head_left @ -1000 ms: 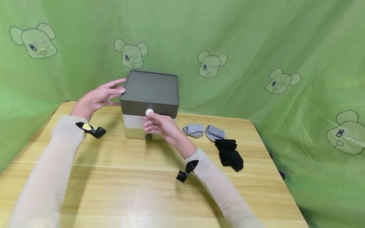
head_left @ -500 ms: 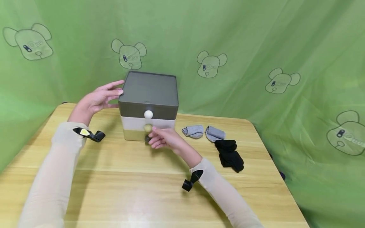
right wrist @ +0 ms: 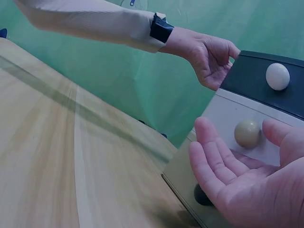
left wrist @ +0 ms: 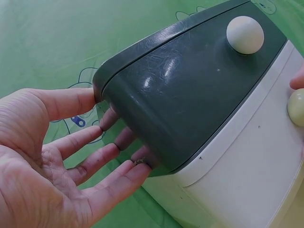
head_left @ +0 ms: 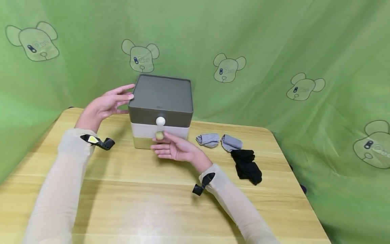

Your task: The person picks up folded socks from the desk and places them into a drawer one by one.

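A small three-tier drawer box [head_left: 164, 94] stands on the table, with a dark grey top tier, a white middle and a beige bottom. Each tier has a round knob: a white knob [head_left: 160, 121] on top, a beige knob [head_left: 159, 135] in the middle, a dark knob [right wrist: 203, 194] at the bottom. My left hand [head_left: 107, 105] lies against the box's left side, fingers extended and fingertips touching the dark tier. My right hand [head_left: 177, 147] is at the beige knob, thumb close beside it and loosely bent fingers around it; the right wrist view shows a gap between fingers and knob.
To the right of the box lie two rolled grey socks [head_left: 208, 139] and a pair of black socks [head_left: 246, 166]. Behind the wooden table [head_left: 146, 203] hangs a green curtain [head_left: 189, 30] with bear-head prints.
My right hand has left the white knob and moved down to the beige knob, its fingers now more spread. The left hand stays at the box's side.
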Tool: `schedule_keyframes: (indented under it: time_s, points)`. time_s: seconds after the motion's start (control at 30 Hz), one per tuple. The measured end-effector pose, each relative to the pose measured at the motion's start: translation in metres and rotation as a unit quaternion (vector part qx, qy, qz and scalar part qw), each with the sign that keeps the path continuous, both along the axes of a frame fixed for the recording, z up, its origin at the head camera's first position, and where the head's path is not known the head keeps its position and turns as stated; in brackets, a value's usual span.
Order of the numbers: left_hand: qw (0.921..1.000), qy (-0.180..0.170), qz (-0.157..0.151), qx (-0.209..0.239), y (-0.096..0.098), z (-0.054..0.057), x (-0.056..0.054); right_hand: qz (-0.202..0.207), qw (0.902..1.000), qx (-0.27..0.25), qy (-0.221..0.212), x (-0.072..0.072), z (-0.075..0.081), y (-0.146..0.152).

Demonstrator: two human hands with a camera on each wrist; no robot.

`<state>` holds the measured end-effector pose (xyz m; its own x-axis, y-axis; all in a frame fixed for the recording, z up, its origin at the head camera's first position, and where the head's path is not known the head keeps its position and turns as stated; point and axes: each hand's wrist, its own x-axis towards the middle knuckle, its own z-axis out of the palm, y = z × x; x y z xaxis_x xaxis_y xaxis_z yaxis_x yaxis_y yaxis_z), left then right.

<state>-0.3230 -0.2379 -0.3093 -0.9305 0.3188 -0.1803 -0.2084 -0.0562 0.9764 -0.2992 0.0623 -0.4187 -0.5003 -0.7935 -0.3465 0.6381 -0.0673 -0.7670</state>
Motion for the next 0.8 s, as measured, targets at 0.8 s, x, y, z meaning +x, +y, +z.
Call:
schedule_keyframes:
  time_s: [0.8]
  points:
    - [1.0000,0.002,-0.001,-0.002,-0.003,-0.002,-0.002,-0.061,0.9939,0.044,0.081,0.029,-0.002,-0.007]
